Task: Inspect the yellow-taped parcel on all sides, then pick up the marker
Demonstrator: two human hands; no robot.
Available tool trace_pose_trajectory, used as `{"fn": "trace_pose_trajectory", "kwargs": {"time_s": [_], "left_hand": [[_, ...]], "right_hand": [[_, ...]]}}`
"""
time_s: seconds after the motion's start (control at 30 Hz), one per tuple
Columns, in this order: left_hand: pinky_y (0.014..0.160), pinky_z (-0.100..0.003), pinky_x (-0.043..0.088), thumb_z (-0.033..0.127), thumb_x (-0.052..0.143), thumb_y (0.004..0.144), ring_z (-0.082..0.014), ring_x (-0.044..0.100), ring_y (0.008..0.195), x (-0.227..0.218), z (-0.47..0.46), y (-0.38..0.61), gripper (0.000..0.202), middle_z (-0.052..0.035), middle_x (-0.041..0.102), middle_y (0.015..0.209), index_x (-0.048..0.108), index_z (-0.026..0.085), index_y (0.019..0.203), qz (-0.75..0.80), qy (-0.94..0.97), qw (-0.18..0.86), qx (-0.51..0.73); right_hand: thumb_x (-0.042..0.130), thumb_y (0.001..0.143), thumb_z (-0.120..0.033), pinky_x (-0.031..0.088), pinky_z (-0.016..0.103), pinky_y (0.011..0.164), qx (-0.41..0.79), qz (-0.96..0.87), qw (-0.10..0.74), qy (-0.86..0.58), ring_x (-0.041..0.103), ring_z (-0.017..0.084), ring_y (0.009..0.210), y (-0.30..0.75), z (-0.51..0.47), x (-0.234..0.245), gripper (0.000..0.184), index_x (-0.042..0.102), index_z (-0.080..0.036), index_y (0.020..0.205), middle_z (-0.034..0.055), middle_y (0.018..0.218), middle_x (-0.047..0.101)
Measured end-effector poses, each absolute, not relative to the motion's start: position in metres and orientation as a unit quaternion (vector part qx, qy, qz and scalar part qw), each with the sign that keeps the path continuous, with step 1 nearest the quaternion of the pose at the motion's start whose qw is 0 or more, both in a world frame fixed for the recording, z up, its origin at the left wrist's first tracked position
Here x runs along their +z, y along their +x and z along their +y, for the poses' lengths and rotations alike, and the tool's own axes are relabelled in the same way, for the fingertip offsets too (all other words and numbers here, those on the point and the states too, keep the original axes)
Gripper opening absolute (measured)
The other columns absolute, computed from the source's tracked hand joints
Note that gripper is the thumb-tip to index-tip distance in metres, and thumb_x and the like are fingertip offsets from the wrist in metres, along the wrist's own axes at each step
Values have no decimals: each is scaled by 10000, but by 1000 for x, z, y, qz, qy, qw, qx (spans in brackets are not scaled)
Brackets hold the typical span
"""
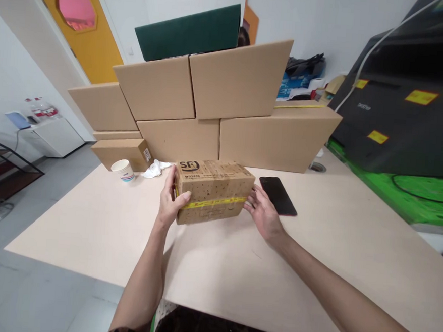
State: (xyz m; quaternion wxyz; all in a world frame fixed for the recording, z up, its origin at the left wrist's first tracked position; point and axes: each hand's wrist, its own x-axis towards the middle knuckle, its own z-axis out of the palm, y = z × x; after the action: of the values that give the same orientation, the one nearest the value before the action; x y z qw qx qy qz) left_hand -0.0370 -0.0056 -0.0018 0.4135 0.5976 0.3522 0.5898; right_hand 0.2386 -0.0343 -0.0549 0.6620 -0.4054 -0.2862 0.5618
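Observation:
A brown cardboard box [215, 191] with black print on top and a band of yellow tape round its side is held slightly tilted over the pale table [214, 266]. My left hand [170, 199] grips its left end, thumb on the front face and fingers round the far side. At the right end, my right hand [264, 212] has its fingertips against the box; some of its fingers are hidden behind the edge. Just beyond that hand a black phone [278, 195] lies flat on the tabletop.
Stacked plain cardboard boxes [178, 137] form a wall along the table's back, topped by a dark green box [189, 32]. A paper cup [122, 170], a crumpled tissue [156, 169] and a small carton [122, 151] stand back left. A large black machine [408, 98] rises at right.

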Motion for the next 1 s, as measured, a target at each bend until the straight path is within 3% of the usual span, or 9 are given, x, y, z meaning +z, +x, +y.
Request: {"fn": "trace_pose_trajectory", "kwargs": {"time_s": [0.13,0.23,0.3,0.43,0.5,0.6,0.8,0.93,1.0], "left_hand": [[1342,-482,190,581,845,770,-378,174,1650,3,-11,-42,1104,-104,223,1782,296,257,1672,327,657,445,514],[1361,-450,97,736,751,798,-347,78,1671,3,-13,-37,1072,-81,167,1798,327,261,1660,321,667,451,499],[1359,-435,124,826,621,837,-322,126,1668,2,-12,-32,983,-66,251,1778,398,281,1625,323,637,478,511],[1295,-447,321,864,500,877,-314,416,1561,5,-7,-24,828,-68,590,1575,579,293,1472,355,509,546,563],[1223,-448,420,841,567,864,-321,548,1454,8,-5,-23,757,-70,713,1412,657,273,1357,370,460,572,570],[1120,-419,498,763,687,845,-314,637,1329,11,-3,-26,653,-70,768,1263,700,240,1235,393,418,592,567],[974,-377,533,557,891,718,-292,678,1213,13,-7,-30,723,-71,726,1301,608,251,1309,392,426,605,546],[938,-328,520,386,981,554,-289,627,1274,14,-12,-21,661,-57,691,1376,674,253,1125,336,445,612,560],[933,-314,513,404,970,565,-288,601,1308,12,-13,-14,535,-55,667,1422,676,230,977,331,427,618,571]], "right_hand": [[703,803,-681,593,467,956,568,-297,664,-384,658,306,1273,234,-38,-53,469,715,-357,1142,5,1206,790],[703,790,-683,602,477,946,558,-304,666,-390,645,327,1314,231,-41,-54,503,723,-356,1172,1,1196,807],[699,793,-688,603,465,952,552,-311,665,-395,641,326,1327,231,-42,-54,514,728,-344,1174,5,1207,808],[672,834,-712,589,439,997,549,-349,654,-385,628,307,1354,232,-44,-53,478,748,-334,1116,3,1256,795],[680,848,-696,572,439,1029,547,-371,644,-384,618,304,1366,233,-46,-52,451,759,-324,1090,10,1283,784],[731,841,-636,535,452,1083,543,-385,626,-408,603,307,1379,235,-49,-52,427,768,-306,1109,23,1329,764],[764,788,-693,515,494,1122,534,-365,631,-428,578,328,1411,245,-61,-51,523,775,-320,1154,27,1415,724],[720,808,-745,519,483,1139,521,-345,660,-418,543,302,1458,254,-67,-47,581,743,-370,1250,-17,1453,699],[700,833,-728,523,471,1138,514,-338,666,-422,536,288,1467,257,-69,-45,569,728,-378,1280,-29,1463,691]]}}
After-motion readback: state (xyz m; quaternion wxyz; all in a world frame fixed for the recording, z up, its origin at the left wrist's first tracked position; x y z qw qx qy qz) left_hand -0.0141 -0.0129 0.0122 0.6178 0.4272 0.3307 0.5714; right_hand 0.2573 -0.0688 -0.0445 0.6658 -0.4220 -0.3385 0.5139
